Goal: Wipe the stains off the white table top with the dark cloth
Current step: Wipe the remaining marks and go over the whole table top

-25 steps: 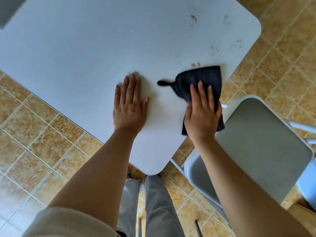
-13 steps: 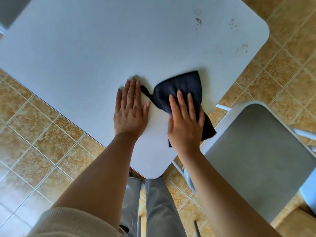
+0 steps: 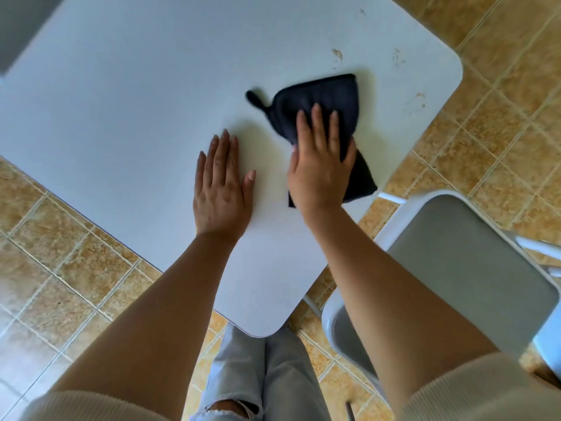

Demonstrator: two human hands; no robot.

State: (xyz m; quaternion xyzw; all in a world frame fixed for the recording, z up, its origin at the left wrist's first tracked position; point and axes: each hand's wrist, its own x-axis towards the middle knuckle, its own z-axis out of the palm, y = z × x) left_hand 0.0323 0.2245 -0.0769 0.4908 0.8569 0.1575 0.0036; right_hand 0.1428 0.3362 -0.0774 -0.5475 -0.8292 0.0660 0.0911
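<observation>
The white table top [image 3: 151,95] fills the upper left of the view. My right hand [image 3: 320,165] presses flat on the dark cloth [image 3: 324,95], which lies on the table near its right edge with a small loop sticking out to the left. My left hand [image 3: 223,186] rests flat on the table beside it, fingers together, holding nothing. Brown stains [image 3: 337,53] mark the table just beyond the cloth, with more stains [image 3: 397,57] toward the far right corner and faint ones [image 3: 419,98] near the right edge.
A grey chair seat [image 3: 467,268] with a white frame stands right of the table's near corner. Tan floor tiles [image 3: 60,253] surround the table. My legs in pale jeans [image 3: 264,375] stand below the near corner.
My right hand has slid the cloth away from my left hand, to the right and further up the table toward the stains. My left hand stays planted.
</observation>
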